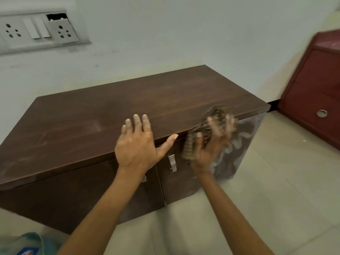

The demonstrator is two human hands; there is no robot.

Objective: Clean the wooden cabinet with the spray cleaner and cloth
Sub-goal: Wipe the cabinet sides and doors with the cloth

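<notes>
Head view: I see the dark brown wooden cabinet [110, 115] standing low against the white wall [184, 34], its flat top dusty and streaked. The left hand [137, 146] lies flat on the top at its front edge, fingers straight, thumb spread wide, holding nothing. The right hand [209, 150] is motion-blurred at the cabinet's right front corner. Its fingers and thumb wrap a brown patterned cloth [206, 124], whose weave I cannot resolve. A metal door handle [172, 162] shows between the wrists. A maroon cabinet [312, 85] is cut off at right. A teal object [31, 242] is cropped at bottom left and I cannot identify it.
</notes>
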